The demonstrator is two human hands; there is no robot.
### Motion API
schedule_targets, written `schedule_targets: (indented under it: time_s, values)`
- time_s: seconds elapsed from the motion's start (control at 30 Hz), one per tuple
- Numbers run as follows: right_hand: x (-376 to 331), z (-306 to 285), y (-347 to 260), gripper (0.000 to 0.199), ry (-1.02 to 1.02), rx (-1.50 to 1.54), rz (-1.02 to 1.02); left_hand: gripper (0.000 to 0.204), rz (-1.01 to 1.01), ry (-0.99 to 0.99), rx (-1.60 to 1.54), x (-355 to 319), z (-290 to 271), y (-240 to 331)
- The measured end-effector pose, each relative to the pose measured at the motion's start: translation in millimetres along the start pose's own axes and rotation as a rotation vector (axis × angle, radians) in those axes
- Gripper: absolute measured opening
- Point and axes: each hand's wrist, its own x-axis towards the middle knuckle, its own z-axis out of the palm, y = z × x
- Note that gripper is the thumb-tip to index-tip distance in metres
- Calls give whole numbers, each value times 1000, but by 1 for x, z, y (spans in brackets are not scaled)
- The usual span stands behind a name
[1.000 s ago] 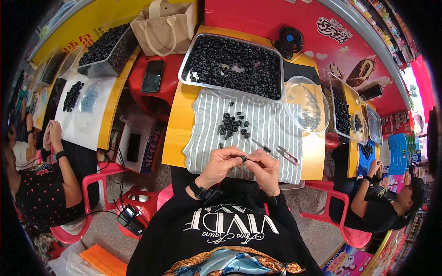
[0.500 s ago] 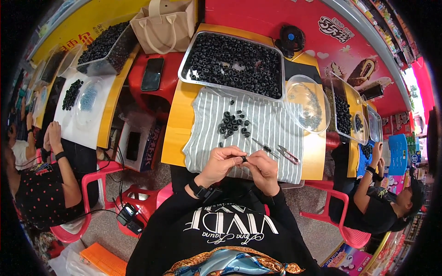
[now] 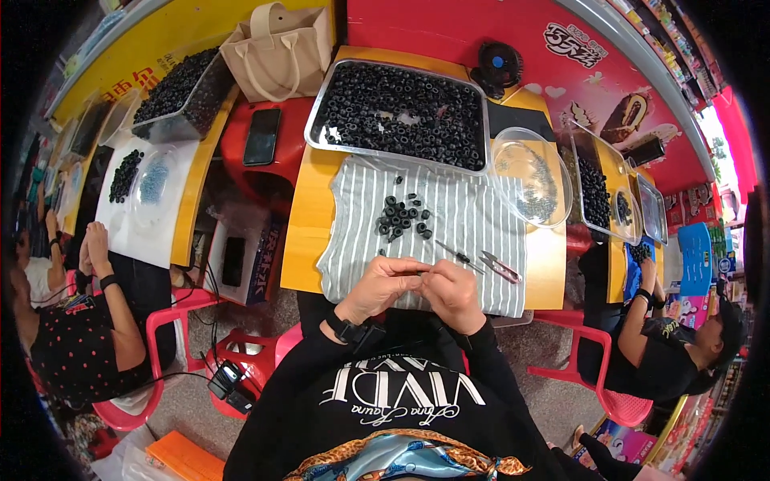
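Note:
My left hand (image 3: 375, 289) and my right hand (image 3: 451, 295) meet over the near edge of a grey-and-white striped cloth (image 3: 481, 216). Their fingers are closed in pinches, tips touching. Half a second ago a small black ring showed at the left fingertips; now the fingers cover it. What the right fingers pinch is hidden. Just beyond lies a loose pile of small black rings (image 3: 399, 215). To the right of the pile rest a thin pointed tool with a dark grip (image 3: 460, 256) and a pair of thread snips (image 3: 501, 267).
A clear tray (image 3: 308, 132) full of black rings stands at the back of the yellow table (image 3: 301, 232). Right of it are a round clear dish (image 3: 568, 188) with small grey bits and a black fan (image 3: 496, 66). A phone (image 3: 262, 136) lies on a red stool. Co-workers sit on both sides.
My right hand has turned and closed in against the left fingertips, covering the black ring that showed there. The view has shifted slightly.

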Motion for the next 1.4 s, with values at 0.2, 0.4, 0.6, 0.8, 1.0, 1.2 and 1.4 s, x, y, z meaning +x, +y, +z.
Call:
schedule_targets:
  time_s: [0.2, 0.4, 0.6, 0.8, 1.0, 1.2, 1.4]
  values:
    - [8, -1, -11, 17, -9, -216, -225, 28, -77, -41, -142, -2, -7, 4]
    - [12, -11, -17, 13, -25, -168, -158, 30, -57, -66, -246, -3, -12, -3]
    - [-4, -27, 6, 11, 71, -441, 336, 31, -7, -63, -181, -2, -10, 0]
    - [-16, -25, 27, 14, 11, -516, 301, 32, 28, -15, -132, -2, -11, -5]
    - [-22, -28, 6, 15, 23, 449, 573, 34, 61, 39, -97, -2, -7, -8]
    - [-26, -27, -10, 16, -93, 375, 544, 35, 74, 58, -103, -2, -8, -10]
    - [-22, -22, -18, 15, -127, 123, 426, 35, 60, 53, -92, -2, -10, -9]
